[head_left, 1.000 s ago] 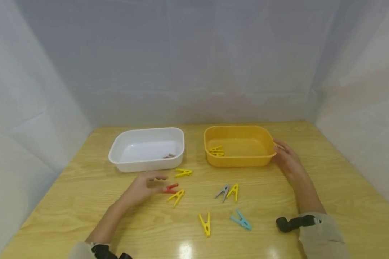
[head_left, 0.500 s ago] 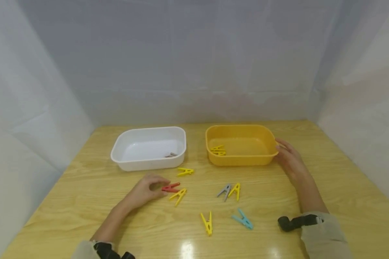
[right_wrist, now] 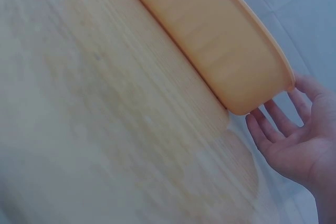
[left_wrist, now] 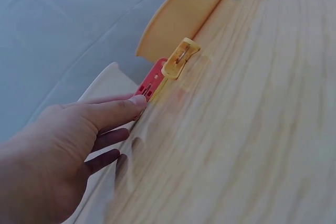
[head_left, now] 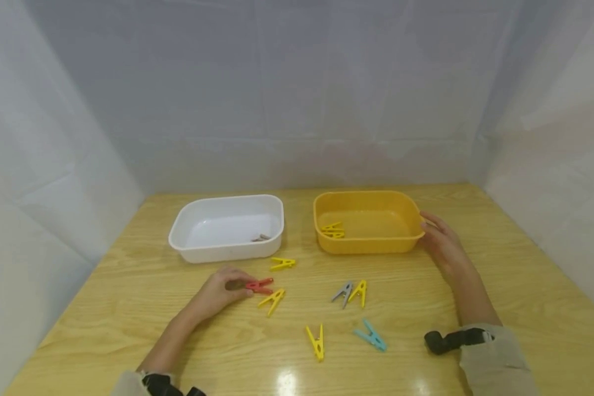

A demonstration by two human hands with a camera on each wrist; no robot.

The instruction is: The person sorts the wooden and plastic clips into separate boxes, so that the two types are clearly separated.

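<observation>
Two hands are at work on my screen. My left hand (head_left: 223, 289) lies low on the wooden table (head_left: 128, 308), its fingertips touching the near end of a red clothespin (head_left: 259, 285); the wrist view shows the fingers (left_wrist: 113, 114) fairly straight and close together, and I cannot tell whether the thumb is pinching the pin. That red clothespin lies flat on the table in front of the white tub (head_left: 218, 252), just beside a yellow clothespin (head_left: 272, 300). My right hand (head_left: 443, 245) rests against the right end of the yellow tub (head_left: 371, 245), fingers (right_wrist: 278, 124) straight and spread apart, touching its wall and clamped on nothing. Two yellow pins (head_left: 333, 230) lie inside that tub. Another yellow pin (head_left: 282, 263) sits near the white tub, and a grey pin (head_left: 341, 292) and a blue pin (head_left: 371, 335) lie farther right.
</observation>
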